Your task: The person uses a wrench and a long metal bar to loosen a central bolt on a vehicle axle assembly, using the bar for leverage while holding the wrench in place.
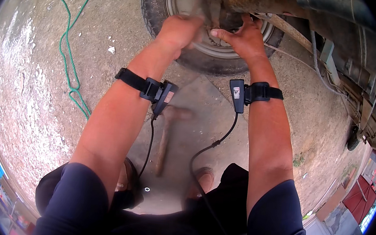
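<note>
From my head camera, my left hand [179, 30] is curled shut on a blurry metal part [198, 9] at the middle of the black rubber wheel with a silver rim [213, 51]. My right hand [242, 37] presses the hub with bent fingers; I cannot tell what it grips. A long wooden-handled hammer [165, 138] lies on the ground between my arms, near a green rope [68, 54].

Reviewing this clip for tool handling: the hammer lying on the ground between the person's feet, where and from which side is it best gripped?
Probably the lower wooden handle of the hammer, from above. It lies flat, head away from the person and handle end toward the feet, so either the left hand or right hand could close on it.
</note>
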Action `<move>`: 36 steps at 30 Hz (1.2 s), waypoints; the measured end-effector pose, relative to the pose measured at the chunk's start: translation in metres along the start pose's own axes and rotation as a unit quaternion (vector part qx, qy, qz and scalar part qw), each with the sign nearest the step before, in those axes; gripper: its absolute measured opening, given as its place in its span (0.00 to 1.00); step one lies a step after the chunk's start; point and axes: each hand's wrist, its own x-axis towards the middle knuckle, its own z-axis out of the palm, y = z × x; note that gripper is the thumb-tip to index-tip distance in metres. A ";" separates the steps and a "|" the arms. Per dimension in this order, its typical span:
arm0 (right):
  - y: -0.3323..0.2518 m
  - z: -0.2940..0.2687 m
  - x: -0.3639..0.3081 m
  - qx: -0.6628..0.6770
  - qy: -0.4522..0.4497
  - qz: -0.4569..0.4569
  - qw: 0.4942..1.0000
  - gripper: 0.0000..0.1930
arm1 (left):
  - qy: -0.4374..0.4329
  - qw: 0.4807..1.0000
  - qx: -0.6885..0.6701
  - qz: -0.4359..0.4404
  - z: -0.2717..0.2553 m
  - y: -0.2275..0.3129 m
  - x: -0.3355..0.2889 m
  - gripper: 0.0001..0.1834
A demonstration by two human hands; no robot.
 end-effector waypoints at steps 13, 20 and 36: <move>0.001 0.001 0.001 -0.020 0.011 -0.021 1.000 0.60 | -0.039 0.998 -0.055 0.000 0.009 -0.002 0.005 0.10; -0.002 -0.001 0.001 -0.007 -0.006 -0.004 1.000 0.58 | -0.057 0.995 -0.043 0.063 0.007 -0.006 0.014 0.10; 0.000 0.001 0.001 0.003 0.006 -0.004 1.000 0.55 | -0.053 0.998 -0.039 -0.018 0.006 0.007 -0.001 0.14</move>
